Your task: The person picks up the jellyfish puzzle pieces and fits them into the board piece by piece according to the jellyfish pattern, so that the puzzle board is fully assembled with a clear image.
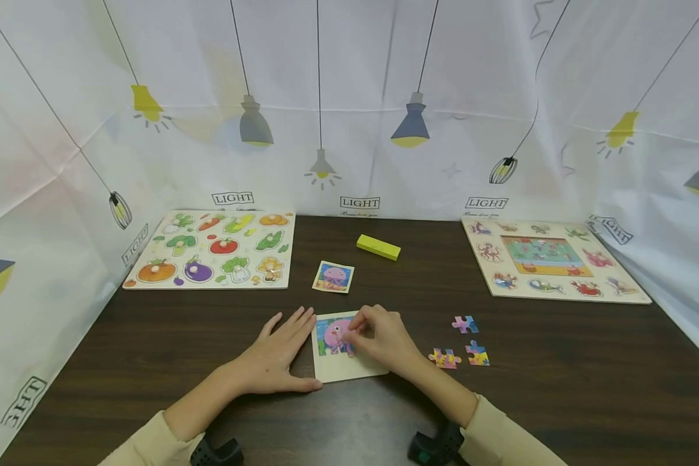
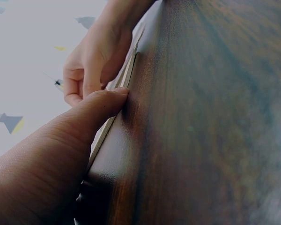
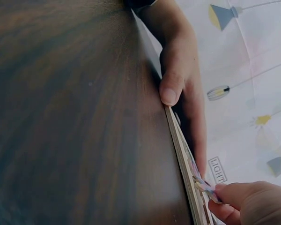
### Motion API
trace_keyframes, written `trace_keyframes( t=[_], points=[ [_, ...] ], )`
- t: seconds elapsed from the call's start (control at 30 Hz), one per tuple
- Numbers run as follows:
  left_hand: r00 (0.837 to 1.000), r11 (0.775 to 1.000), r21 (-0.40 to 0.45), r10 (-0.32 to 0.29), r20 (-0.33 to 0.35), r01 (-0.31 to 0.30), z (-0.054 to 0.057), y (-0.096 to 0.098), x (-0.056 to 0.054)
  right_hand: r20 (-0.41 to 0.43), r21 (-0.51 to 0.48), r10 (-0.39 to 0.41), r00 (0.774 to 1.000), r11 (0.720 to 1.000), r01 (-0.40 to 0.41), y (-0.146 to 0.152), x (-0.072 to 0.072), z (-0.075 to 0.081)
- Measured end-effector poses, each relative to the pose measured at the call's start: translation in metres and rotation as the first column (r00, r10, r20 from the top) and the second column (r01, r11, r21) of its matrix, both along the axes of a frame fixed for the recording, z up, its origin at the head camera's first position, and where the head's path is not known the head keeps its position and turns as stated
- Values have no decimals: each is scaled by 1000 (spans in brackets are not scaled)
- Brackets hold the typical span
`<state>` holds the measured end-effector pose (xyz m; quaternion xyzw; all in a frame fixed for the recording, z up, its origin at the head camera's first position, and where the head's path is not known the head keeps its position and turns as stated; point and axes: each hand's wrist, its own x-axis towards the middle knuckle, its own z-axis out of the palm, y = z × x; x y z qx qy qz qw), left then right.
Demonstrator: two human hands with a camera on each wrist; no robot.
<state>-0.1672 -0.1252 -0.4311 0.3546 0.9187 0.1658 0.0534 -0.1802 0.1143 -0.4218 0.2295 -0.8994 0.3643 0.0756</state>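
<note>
A pale square puzzle board (image 1: pixel 349 370) lies on the dark table, its upper part filled with joined pieces that show a pink octopus (image 1: pixel 334 333). My left hand (image 1: pixel 279 356) lies flat at the board's left side, fingers straight and spread, thumb at the lower left corner. Over the board's right side my right hand (image 1: pixel 384 336) pinches a jigsaw piece (image 3: pixel 208 191) between thumb and fingertips, close above the joined picture. That piece is mostly hidden by the fingers in the head view. To the right lie loose jigsaw pieces (image 1: pixel 444 358), some in yellow and pink, others in blue.
Behind the board lie a small octopus picture card (image 1: pixel 333 277) and a yellow block (image 1: pixel 378 247). A vegetable puzzle board (image 1: pixel 247 249) is at the back left, a sea-animal board (image 1: pixel 559 262) at the back right. A lamp-printed white cloth (image 1: pixel 349 84) hangs behind the table.
</note>
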Motion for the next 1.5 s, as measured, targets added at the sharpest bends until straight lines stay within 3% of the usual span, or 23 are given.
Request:
trace_keyframes(
  t=[0.27,0.87,1.5],
  points=[
    [1000,1000,-8,2,12,-2,1,0,0,19,5,-56,998,998,56,-2,-2,-3],
    [1000,1000,-13,3,-1,-3,-1,0,-1,-141,116,-41,989,992,58,-5,1,-6],
    [1000,1000,-8,3,-2,-4,0,1,0,-138,186,-39,990,980,65,-5,2,-6]
  ],
)
